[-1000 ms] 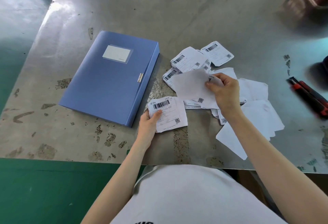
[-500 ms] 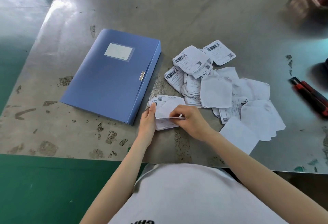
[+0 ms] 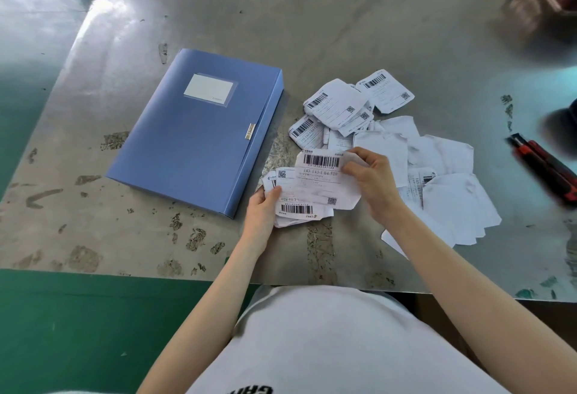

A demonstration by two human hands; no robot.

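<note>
The gray counter (image 3: 312, 19) has a long near edge that runs right in front of the person's white shirt, and its left edge slants away beside the green floor (image 3: 62, 315). There is a lot of bare room at the back of the counter, and more to the left of the blue folder (image 3: 193, 134). A thin bare strip lies between the hands and the near edge. The folder lies flat and shut, and its right side is just beside the hands. On the right, a messy pile of loose labels (image 3: 443, 168) spreads out, and some sheets come close to the near edge. A red and black knife (image 3: 549, 168) lies well apart from the pile, by the right side of the picture. The left hand (image 3: 262, 209) grips a small stack of labels (image 3: 296, 211) near the folder's front corner, with its thumb on top. The right hand (image 3: 373, 179) pinches the right side of the top label (image 3: 318, 179), which lies face up on the stack with its bar code showing. Both arms reach in over the near edge, and the hands are close together with the labels between them.
</note>
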